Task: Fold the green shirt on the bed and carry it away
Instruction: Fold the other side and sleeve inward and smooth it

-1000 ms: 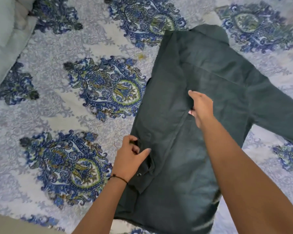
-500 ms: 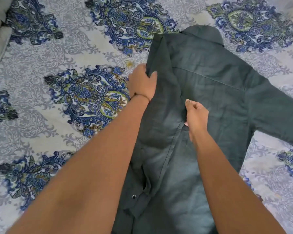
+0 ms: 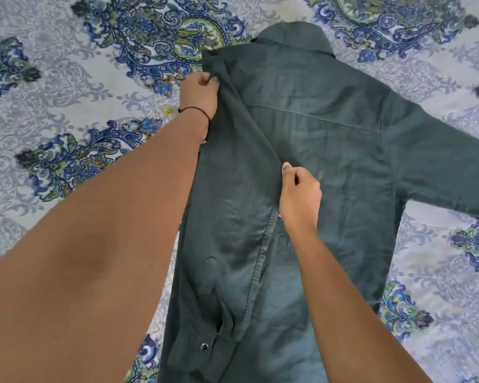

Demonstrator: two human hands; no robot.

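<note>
The dark green shirt (image 3: 315,128) lies back-up on the bed, collar at the far end. Its left side is folded inward over the back, and its right sleeve stretches out flat toward the right edge of the view. My left hand (image 3: 199,94) pinches the folded left edge near the shoulder. My right hand (image 3: 299,194) pinches the inner edge of the folded panel at mid-back. A snap button shows on the cuff near the bottom of the view.
The bed sheet (image 3: 67,78) is pale grey with large blue and green paisley medallions and surrounds the shirt on all sides. My forearms cross the lower part of the view.
My left hand has moved from the lower left edge of the shirt up to the shoulder area. My right hand stayed on the fold at mid-back. The view has shifted forward over the bed.
</note>
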